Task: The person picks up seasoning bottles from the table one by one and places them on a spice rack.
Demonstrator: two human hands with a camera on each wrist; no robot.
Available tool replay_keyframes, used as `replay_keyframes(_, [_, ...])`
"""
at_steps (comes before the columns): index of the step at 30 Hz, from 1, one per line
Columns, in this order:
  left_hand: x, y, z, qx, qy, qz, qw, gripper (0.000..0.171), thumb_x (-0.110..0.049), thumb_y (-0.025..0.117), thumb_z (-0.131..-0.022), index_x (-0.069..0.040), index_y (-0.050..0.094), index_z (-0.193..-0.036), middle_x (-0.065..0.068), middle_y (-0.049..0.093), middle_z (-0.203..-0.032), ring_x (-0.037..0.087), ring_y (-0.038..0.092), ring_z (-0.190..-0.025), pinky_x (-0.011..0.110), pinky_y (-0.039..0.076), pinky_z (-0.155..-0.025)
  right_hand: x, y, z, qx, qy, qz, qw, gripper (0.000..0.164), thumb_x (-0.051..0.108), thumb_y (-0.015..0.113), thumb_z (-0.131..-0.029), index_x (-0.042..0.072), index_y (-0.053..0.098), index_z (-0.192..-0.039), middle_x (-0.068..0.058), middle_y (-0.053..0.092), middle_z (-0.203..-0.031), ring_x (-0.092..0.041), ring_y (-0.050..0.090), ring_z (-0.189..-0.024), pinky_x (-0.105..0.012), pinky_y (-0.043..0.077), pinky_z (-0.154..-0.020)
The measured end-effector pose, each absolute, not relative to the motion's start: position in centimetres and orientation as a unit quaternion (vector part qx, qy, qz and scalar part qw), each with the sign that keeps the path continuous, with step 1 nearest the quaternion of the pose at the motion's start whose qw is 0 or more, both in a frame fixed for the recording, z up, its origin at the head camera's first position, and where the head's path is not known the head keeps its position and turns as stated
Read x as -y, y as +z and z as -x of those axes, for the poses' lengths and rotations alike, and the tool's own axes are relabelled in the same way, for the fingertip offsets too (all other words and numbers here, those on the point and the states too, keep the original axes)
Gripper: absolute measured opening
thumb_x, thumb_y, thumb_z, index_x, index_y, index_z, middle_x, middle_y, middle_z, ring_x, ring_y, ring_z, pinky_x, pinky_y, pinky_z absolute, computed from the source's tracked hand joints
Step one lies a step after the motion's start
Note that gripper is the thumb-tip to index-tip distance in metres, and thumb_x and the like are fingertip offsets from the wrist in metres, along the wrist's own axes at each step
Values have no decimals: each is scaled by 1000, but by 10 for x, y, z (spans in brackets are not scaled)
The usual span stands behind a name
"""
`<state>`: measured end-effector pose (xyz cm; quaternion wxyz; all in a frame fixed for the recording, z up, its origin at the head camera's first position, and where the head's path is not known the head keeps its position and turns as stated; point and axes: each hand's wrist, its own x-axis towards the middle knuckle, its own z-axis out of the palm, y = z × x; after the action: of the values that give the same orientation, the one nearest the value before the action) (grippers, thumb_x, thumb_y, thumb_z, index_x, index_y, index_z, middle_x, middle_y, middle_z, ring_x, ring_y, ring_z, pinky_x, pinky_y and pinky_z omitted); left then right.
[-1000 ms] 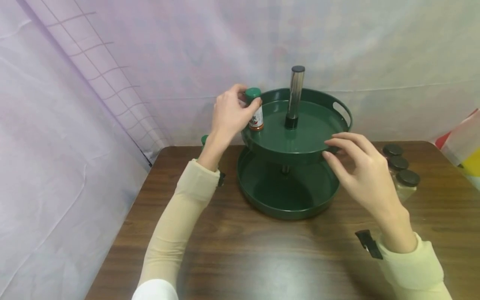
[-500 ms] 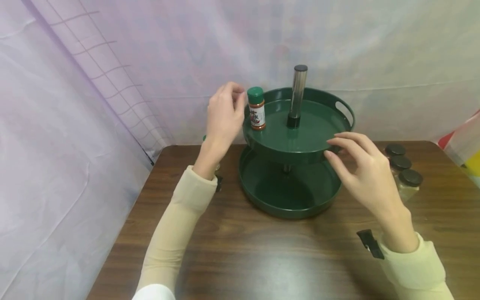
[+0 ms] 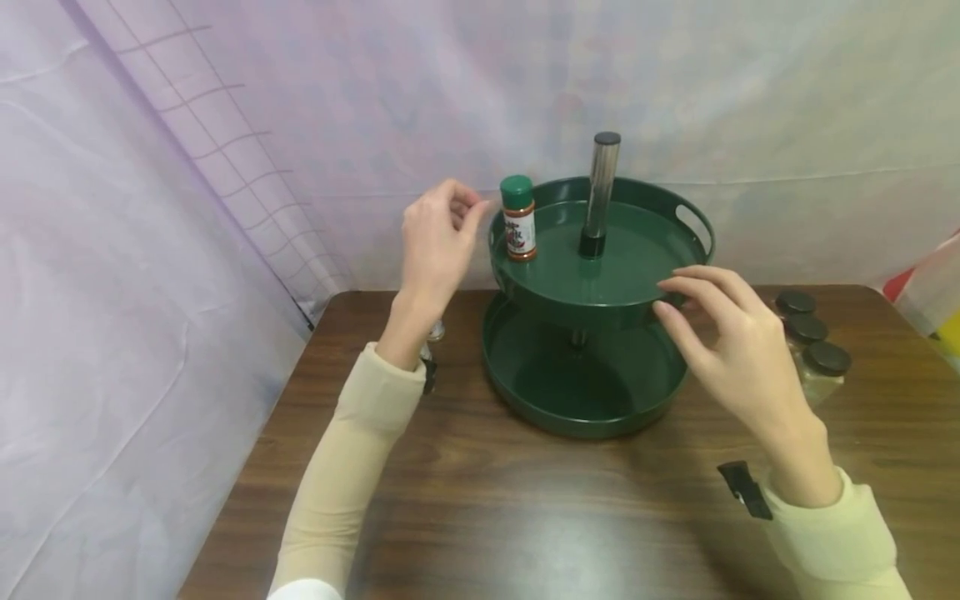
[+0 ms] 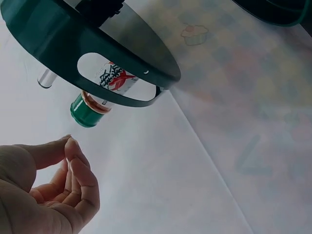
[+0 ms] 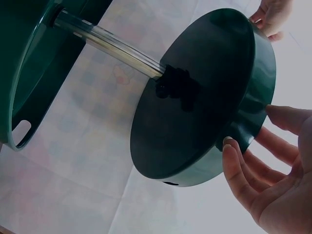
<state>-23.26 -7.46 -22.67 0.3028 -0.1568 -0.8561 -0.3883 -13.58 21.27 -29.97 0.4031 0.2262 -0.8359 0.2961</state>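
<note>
A green two-tier round tray (image 3: pixel 585 417) stands on the table, a metal post (image 3: pixel 602 185) through its centre. Upright on the left of the upper tier (image 3: pixel 637 267) is a spice bottle (image 3: pixel 519 229) with a green cap, white label and red contents. Just left of that bottle, apart from it, is my left hand (image 3: pixel 438 242), its fingers loosely bent around nothing. The left wrist view shows the bottle's green cap (image 4: pixel 87 111) beyond the fingertips. My right hand (image 3: pixel 738 354) pinches the upper tier's right front rim between thumb and fingers.
Several black-lidded jars (image 3: pixel 827 360) stand on the right side of the wooden table (image 3: pixel 480 517). Behind my left wrist, a clear jar (image 3: pixel 437 331) is mostly hidden. A pale cloth (image 3: pixel 375 100) hangs behind the table.
My left hand has let go of the spice bottle and drawn away to the left. The bottle stays upright on the upper tier. My right hand keeps its hold on the rim.
</note>
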Motion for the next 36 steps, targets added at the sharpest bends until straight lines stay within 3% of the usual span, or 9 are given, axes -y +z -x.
replay_keyframes(13, [92,-242,228,846,-387,160,332,18,-15,71,-96,3,70,-95,13,69,-85,22,65,-72,32,53,-69,-213,-300,140,834,297,-232,404,30,-5,79,-82,-2,72,-111,-18,66,-117,-27,65,-83,-5,36,-83])
replay_keyframes(36, [119,-278,225,861,-390,120,305,26,-20,75,-93,4,68,-101,16,67,-88,27,66,-76,35,55,-70,-218,-298,142,840,285,-226,403,32,-4,79,-82,-2,72,-113,-19,66,-118,-28,66,-82,-5,34,-82])
